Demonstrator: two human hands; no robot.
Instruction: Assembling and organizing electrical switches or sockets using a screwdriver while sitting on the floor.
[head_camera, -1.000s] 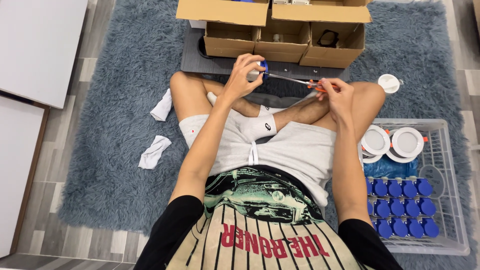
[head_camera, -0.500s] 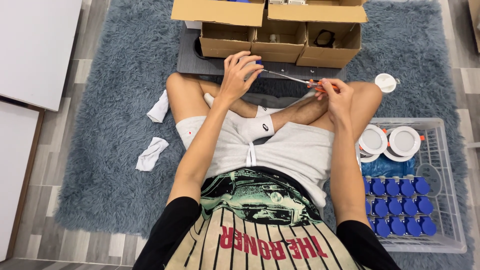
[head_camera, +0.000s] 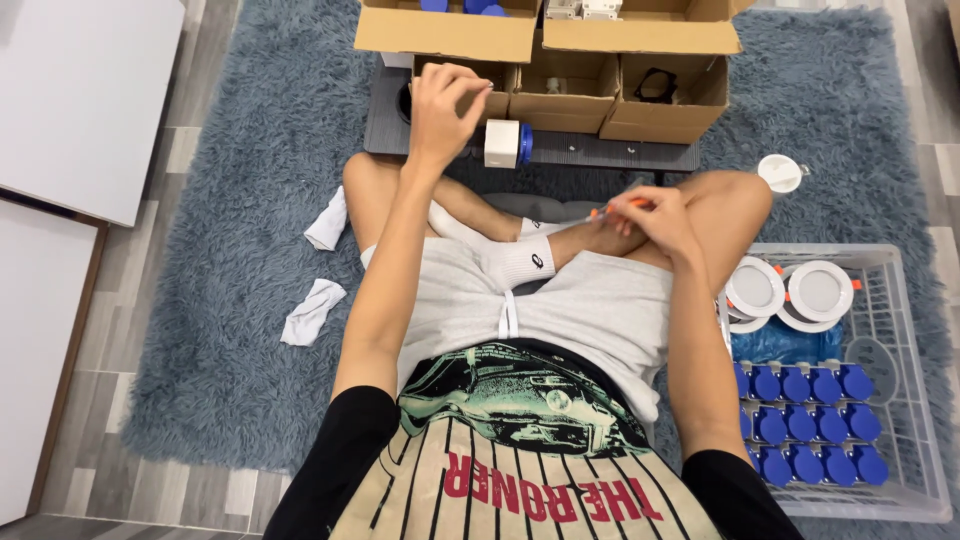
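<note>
The person sat cross-legged on a shaggy grey-blue rug (head_camera: 230, 250), and the left hand (head_camera: 445, 105) was raised over a small open brown cardboard box (head_camera: 470, 95), fingers bunched together as if pinching something small, though whether anything lay between the fingertips could not be told. Just beside that hand, a small white square plastic block with a blue round cap (head_camera: 506, 143) stood on the dark grey board (head_camera: 600, 152) in front of the boxes, apart from both hands. The right hand (head_camera: 655, 222) rested on the shin, fingers curled closed around a thin screwdriver with an orange handle (head_camera: 612, 211), its shaft pointing toward the opposite knee. The likeliest trouble seemed to be the tool: held low against bare skin with the eyes turned elsewhere, its tip could jab the leg if the hand shifted. A tiny part pinched above the box might also slip and vanish into the deep pile of the rug, where finding it would be hard. The white block, standing free near the board's edge, could be knocked over by the left wrist. To the right, a clear plastic crate (head_camera: 900, 300) holding round white lamp fittings (head_camera: 820, 290) and rows of blue caps (head_camera: 805, 425) sat near the elbow, within reach of a careless nudge.
</note>
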